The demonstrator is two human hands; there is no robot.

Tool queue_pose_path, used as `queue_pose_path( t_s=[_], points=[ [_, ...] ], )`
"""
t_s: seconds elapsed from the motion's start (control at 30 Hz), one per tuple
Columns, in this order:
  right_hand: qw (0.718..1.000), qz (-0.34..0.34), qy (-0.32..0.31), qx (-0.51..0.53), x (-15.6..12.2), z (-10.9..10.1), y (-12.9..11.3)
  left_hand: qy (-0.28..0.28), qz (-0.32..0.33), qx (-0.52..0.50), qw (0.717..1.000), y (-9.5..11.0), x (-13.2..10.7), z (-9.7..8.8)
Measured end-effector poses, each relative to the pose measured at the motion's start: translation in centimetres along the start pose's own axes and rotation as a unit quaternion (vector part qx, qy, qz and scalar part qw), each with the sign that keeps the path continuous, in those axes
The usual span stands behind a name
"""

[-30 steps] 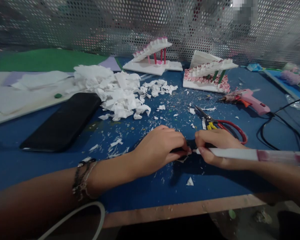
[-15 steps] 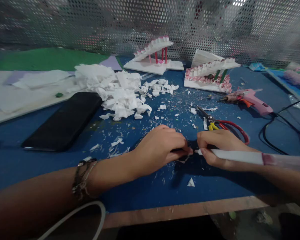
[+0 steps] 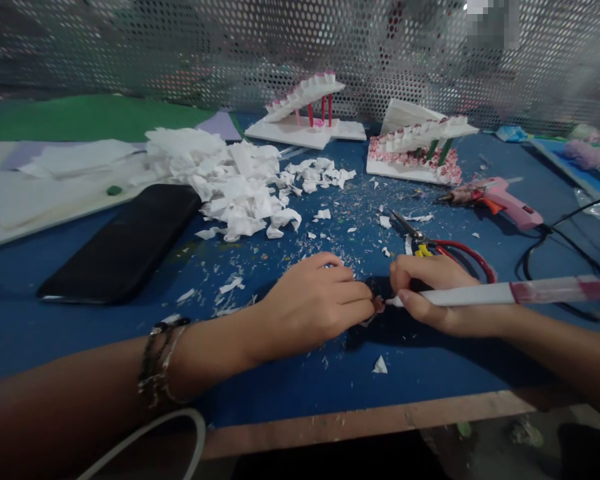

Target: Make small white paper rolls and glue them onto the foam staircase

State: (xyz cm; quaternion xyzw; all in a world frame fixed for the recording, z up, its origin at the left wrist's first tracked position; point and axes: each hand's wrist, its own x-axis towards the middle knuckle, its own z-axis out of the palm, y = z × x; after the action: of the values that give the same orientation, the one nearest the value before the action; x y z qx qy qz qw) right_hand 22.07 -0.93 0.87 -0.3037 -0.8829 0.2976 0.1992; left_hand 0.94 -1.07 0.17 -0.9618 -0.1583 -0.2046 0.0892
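My left hand (image 3: pixel 315 303) rests on the blue tabletop (image 3: pixel 290 373), its fingers pinched together on a tiny piece (image 3: pixel 379 305) that I cannot make out. My right hand (image 3: pixel 437 293) sits just to its right, closed round a long white tool with a pink rear end (image 3: pixel 500 293). The tool's tip points left and meets the tiny piece between the two hands. Bracelets (image 3: pixel 157 363) circle my left wrist.
Red-handled scissors (image 3: pixel 443 250) lie just behind my right hand, a pink glue gun (image 3: pixel 500 203) and black cable (image 3: pixel 560 257) further right. A black phone (image 3: pixel 125 243) and a heap of white scraps (image 3: pixel 230 177) lie left. Two white stair models (image 3: pixel 305 110) (image 3: pixel 420 150) stand before a perforated screen.
The rear end of the white tool has swung upward and away from me, while both hands stay pinched together at the same spot.
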Motion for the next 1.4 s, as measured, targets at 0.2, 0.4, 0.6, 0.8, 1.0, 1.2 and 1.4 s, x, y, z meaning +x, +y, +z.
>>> queue_pose_path(
  t_s=[0.2,0.4,0.6,0.8,1.0,1.2,1.4],
  points=[
    [1.000,-0.002,0.000,-0.004,0.05,-0.07,0.05,0.004,0.000,-0.003,1.000,0.04,-0.02,0.00],
    [1.000,-0.006,-0.004,-0.005,0.24,-0.10,0.13,-0.018,-0.033,-0.086,0.996,0.02,-0.03,0.15],
    [1.000,-0.018,-0.023,0.005,0.21,-0.21,0.03,-0.082,-0.170,-0.259,0.947,-0.05,0.19,0.16],
    [0.999,-0.016,0.006,0.044,-0.15,-0.13,-0.25,-0.082,-0.165,-0.268,0.946,-0.08,0.07,0.21],
    [0.998,-0.014,-0.001,0.057,0.01,0.00,-0.53,-0.069,-0.161,-0.261,0.949,-0.21,-0.01,0.34],
    [0.999,-0.012,-0.006,0.040,0.10,-0.19,-0.53,-0.060,-0.143,-0.248,0.956,-0.19,-0.02,0.59],
    [0.999,-0.010,-0.003,0.041,0.21,-0.10,-0.18,-0.082,-0.173,-0.254,0.948,0.08,0.24,0.35]
  ],
)
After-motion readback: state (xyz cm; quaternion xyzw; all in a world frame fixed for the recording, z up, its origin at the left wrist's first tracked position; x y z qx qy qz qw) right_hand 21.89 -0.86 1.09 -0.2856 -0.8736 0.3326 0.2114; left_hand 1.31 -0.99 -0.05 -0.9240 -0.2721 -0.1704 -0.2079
